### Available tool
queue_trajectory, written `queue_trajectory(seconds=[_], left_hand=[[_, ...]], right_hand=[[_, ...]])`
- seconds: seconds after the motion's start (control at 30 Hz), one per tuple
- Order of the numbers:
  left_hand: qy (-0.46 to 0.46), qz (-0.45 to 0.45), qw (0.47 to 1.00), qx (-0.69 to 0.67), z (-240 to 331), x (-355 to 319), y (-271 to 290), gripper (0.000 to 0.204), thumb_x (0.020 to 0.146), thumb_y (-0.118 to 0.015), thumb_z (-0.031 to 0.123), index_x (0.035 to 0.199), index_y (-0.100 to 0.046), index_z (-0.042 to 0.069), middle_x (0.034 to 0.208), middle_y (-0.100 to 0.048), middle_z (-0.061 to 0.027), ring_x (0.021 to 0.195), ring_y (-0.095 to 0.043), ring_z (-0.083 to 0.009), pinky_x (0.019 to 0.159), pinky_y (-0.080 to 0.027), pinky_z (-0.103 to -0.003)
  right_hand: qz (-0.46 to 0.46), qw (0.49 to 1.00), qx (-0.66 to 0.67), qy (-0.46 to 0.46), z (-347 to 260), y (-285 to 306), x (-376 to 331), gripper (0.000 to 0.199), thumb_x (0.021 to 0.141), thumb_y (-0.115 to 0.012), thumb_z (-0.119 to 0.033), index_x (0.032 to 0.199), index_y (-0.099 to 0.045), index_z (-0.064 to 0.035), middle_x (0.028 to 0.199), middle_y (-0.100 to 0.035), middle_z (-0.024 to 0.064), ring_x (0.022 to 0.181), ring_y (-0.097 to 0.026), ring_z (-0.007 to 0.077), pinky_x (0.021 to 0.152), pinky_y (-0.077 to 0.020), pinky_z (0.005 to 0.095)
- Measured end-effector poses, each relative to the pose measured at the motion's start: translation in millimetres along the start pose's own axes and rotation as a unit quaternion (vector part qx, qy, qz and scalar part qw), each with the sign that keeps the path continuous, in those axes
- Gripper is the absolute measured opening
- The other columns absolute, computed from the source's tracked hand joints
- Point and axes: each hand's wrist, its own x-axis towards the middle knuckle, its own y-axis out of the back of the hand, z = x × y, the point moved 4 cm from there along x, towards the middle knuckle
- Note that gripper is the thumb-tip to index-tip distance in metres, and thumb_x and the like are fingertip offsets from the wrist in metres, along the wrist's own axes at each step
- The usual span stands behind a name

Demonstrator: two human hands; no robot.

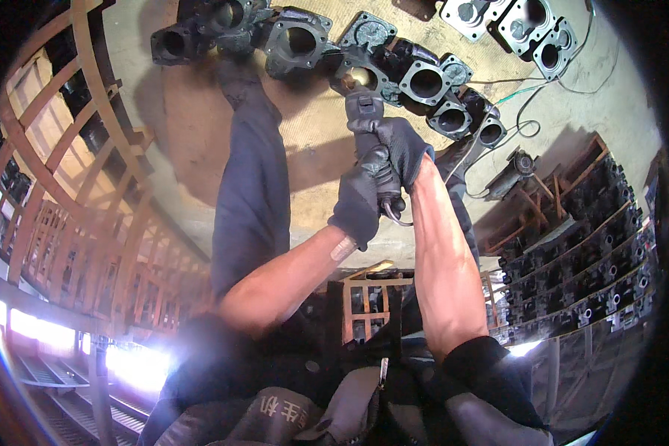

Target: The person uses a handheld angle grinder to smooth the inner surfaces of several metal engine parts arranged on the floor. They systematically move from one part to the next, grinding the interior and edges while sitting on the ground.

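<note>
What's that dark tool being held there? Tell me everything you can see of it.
The tool looks long, dark grey to black, perhaps plastic-cased, with a blocky front end. The left hand and right hand, both in dark gloves, wrap its body. Its front points toward a dark casting; whether they touch is unclear. A thin cord curves by its near end.

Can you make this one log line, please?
left hand: grips black tool; right hand: grips same tool, farther forward; tool front: at black casting; contact: unclear; nearby: more castings
</note>
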Motion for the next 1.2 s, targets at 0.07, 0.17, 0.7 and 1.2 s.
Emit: queue_trajectory(seconds=[0.07,0.17,0.7,1.2], left_hand=[[-0.012,0.053,0.999,0.004,-4.3,0.4,1.3,0.021,0.093,-0.050,0.027,0.084,-0.053,0.009,0.066,-0.051,-0.0006,0.049,-0.053,-0.0150,0.044,-0.051,-0.032],[0.014,-0.003,1.000,-0.027,-7.4,-13.0,-8.0,0.021,0.093,-0.051,0.028,0.085,-0.052,0.008,0.066,-0.053,-0.0019,0.050,-0.054,-0.0156,0.043,-0.051,-0.032],[-0.013,0.022,1.000,0.004,-3.1,1.4,4.9,0.022,0.093,-0.050,0.028,0.093,-0.054,0.007,0.069,-0.055,-0.0023,0.051,-0.056,-0.0165,0.044,-0.052,-0.033],[0.013,0.016,1.000,0.006,2.0,-14.0,-9.9,0.027,0.091,-0.049,0.032,0.101,-0.054,0.007,0.075,-0.058,-0.0060,0.051,-0.059,-0.0221,0.044,-0.054,-0.036]], right_hand=[[-0.009,1.000,-0.005,0.030,2.6,1.3,-0.9,0.018,0.085,-0.063,-0.015,0.096,-0.069,-0.0030,0.071,-0.064,0.0052,0.067,-0.061,0.0130,0.059,-0.0507,0.0277],[-0.036,0.996,0.012,0.075,4.8,2.7,-13.0,0.020,0.084,-0.062,-0.011,0.101,-0.068,-0.0029,0.073,-0.064,0.0051,0.067,-0.062,0.0128,0.060,-0.0512,0.0264],[-0.049,0.996,0.024,0.075,1.2,1.0,-3.2,0.020,0.084,-0.060,-0.007,0.103,-0.066,-0.0032,0.084,-0.066,0.0061,0.071,-0.061,0.0111,0.064,-0.0510,0.0254],[-0.081,0.993,0.024,0.083,11.0,5.8,-0.6,0.016,0.091,-0.052,-0.011,0.099,-0.063,-0.0018,0.084,-0.064,0.0054,0.073,-0.061,0.0120,0.066,-0.0525,0.0263]])
